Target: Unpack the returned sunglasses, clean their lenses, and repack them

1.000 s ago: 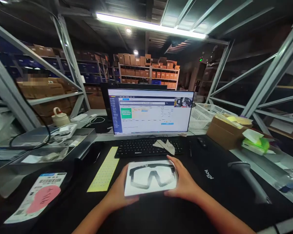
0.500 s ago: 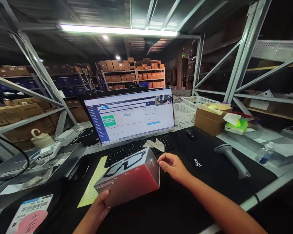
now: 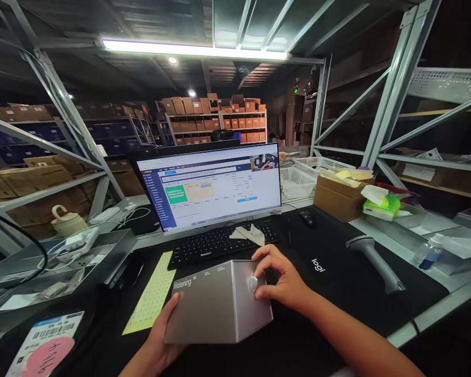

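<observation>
A grey box [image 3: 202, 309] printed "Wakening" is tilted above the black desk mat, with its long front side and right end facing me. My left hand [image 3: 163, 332] grips its left end, thumb on the front side and the other fingers hidden beneath. At the right end, my right hand [image 3: 278, 277] is curled over the box edge, index finger near the top and thumb on the end face. Beside that thumb is a small, pale, shiny sticker [image 3: 253, 284].
Behind the box are a keyboard [image 3: 208, 246] with a crumpled paper on it and a lit monitor [image 3: 220, 188]. A yellow sheet of labels [image 3: 149, 298] lies left. To the right are a mouse [image 3: 307, 219], barcode scanner [image 3: 377, 262], bottle [image 3: 427, 252] and carton [image 3: 335, 199].
The box has turned, so its top no longer shows and its right end faces me more. My right hand has moved from beside the box onto that end. The red glow on it is gone.
</observation>
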`<state>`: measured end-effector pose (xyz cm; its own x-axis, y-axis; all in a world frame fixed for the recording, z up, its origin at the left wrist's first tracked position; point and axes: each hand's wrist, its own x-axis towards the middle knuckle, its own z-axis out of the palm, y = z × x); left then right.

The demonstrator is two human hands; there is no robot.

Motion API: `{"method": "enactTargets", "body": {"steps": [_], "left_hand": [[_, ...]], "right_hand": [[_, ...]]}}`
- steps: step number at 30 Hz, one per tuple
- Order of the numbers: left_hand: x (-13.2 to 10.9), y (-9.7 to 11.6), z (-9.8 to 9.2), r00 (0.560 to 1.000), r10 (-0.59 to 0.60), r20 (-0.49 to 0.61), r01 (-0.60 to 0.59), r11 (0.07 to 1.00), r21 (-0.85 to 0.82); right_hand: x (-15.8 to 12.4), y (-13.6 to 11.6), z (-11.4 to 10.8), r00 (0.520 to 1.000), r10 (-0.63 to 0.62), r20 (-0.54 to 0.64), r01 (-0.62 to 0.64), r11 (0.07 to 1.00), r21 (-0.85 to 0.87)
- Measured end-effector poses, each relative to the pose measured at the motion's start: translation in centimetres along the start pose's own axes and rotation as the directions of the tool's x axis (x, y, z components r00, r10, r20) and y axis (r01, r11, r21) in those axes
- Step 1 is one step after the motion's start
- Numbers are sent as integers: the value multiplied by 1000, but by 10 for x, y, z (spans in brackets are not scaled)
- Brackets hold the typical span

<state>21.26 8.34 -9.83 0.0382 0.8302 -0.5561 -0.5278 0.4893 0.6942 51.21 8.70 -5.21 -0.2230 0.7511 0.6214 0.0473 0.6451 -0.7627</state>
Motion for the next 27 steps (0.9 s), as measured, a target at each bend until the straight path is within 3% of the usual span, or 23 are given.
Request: {"method": "enactTargets", "body": {"steps": [2, 4, 7, 9, 12, 14, 16, 18, 22, 25, 27], "left_hand": [[-6, -1, 7, 999, -15, -45, 16, 1000, 16], [-11, -2, 11, 998, -67, -17, 69, 995, 77], [-17, -4, 12, 975, -193, 113, 171, 969, 179], [-20, -3, 10, 924, -303, 236, 251, 942, 224], [-22, -3, 7, 850, -404, 337, 329, 908, 259], [-19, -2, 4, 853, -406, 328, 322, 904, 280], [-11, -1, -3, 868, -383, 315, 275, 901, 337], [1, 2, -13, 885, -334, 324, 176, 885, 430], [25, 8, -32, 912, -110, 396, -168, 780, 603], [32, 11, -37, 888, 42, 458, -369, 659, 655], [31, 10, -35, 846, 180, 501, -506, 565, 652]], "right_hand": [[-2, -1, 2, 999, 35, -18, -35, 999, 4], [-4, 0, 3, 998, 54, -28, -53, 998, 33], [-3, 2, 4, 994, 110, -3, -110, 992, 66], [-1, 4, 4, 978, 207, -21, -204, 973, 103], [4, 12, 6, 892, 443, -95, -398, 867, 300], [6, 21, 10, 797, 599, -80, -510, 737, 444], [7, 33, 15, 724, 688, -53, -573, 642, 509], [5, 45, 20, 683, 728, -58, -606, 609, 511], [-1, 62, 25, 627, 774, -89, -658, 587, 472], [-5, 68, 25, 612, 781, -126, -683, 602, 414], [-6, 71, 24, 613, 773, -163, -688, 624, 370]]}}
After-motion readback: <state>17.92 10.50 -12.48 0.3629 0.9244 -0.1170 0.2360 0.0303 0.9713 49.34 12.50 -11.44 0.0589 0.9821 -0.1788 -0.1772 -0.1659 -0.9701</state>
